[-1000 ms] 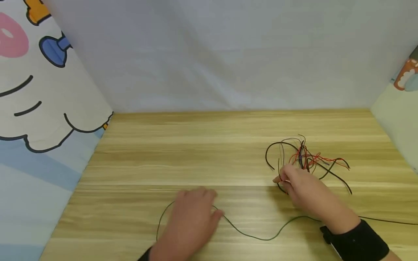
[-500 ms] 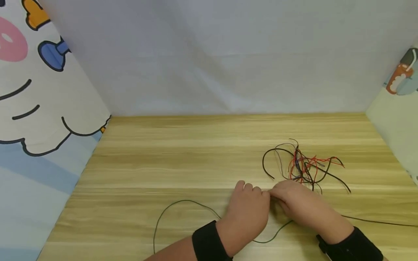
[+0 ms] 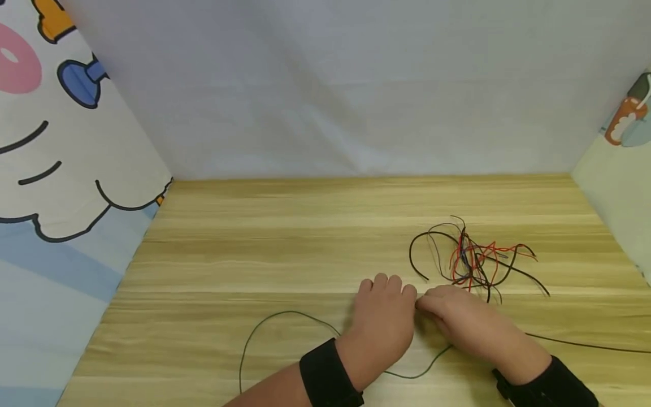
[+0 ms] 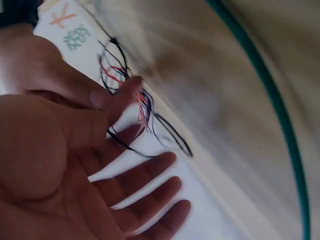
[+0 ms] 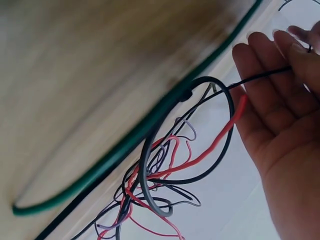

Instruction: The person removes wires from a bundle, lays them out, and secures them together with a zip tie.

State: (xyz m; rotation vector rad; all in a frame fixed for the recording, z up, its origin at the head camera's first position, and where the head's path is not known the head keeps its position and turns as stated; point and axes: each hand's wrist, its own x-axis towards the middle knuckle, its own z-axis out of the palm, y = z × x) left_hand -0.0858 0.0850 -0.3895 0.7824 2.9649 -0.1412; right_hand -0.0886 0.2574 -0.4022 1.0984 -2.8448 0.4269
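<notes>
In the head view, my left hand [image 3: 383, 325] and right hand [image 3: 465, 319] meet thumb-side to thumb-side, low over the table. The right wrist view shows a black wire [image 5: 262, 76] running from the tangle into my right hand [image 5: 290, 120], pinched there by thumb and fingers. My left hand [image 4: 115, 165] touches the right one with its thumb area, its other fingers spread; whether it pinches the wire end is hidden. Beyond both hands lies the tangle of black, red and purple wires [image 3: 473, 257]. Beneath them, a long green wire [image 3: 290, 312] curves across the table.
The wood-grain table [image 3: 254, 237] ends at a pale grey cloth backdrop [image 3: 356, 90]. A cartoon-printed sheet [image 3: 76, 186] borders the left side, and another printed panel [image 3: 620, 169] the right. A thin dark wire stretch [image 3: 585, 342] extends rightward past my right wrist.
My left hand has moved right from over the green wire to meet my right hand. The right hand has come slightly nearer me, off the tangle. In the last half second both barely shift.
</notes>
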